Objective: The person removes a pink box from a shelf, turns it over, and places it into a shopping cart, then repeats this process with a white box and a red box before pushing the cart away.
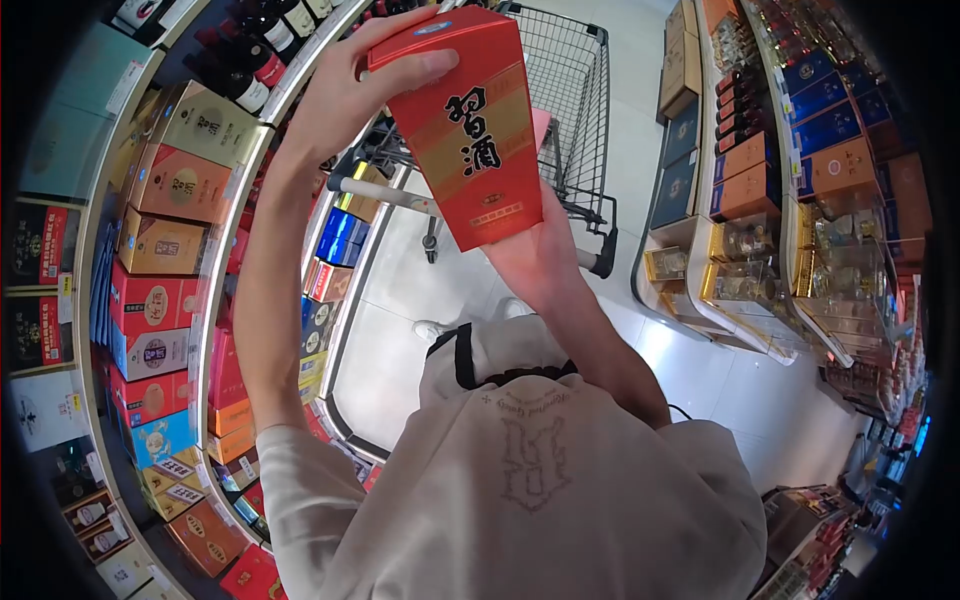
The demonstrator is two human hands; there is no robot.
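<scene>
Red box [490, 190] up in front of the chest, held in both hands; tilted, its top leaning off to the left, printed face toward the wearer; large black characters over a gold band, small gold print near the bottom edge.

Left hand [365, 75] at the box's upper left corner; thumb laid across the front just under the top edge, fingers spread along the far side of the top, opened only as wide as the carton between them; a firm hold by the look of it. Right hand [535, 255] under the box's lower end, touching it from below; its fingers are hidden behind the carton, so how far they are open I cannot tell.

Cart [605, 110], wire mesh, beyond the box and to its right; its handle [385, 193] runs partly behind the box; pale floor [680, 370] below and right of the box.

Left of the box, a curved shelf [88, 250] packed with cartons; wine bottles [262, 65] just past the left hand, up and left of the box; well right of the box, a second shelf stocked with orange boxes [743, 190] and blue boxes [822, 95]; shirt [620, 480], pale, printed, nearer than the box.
</scene>
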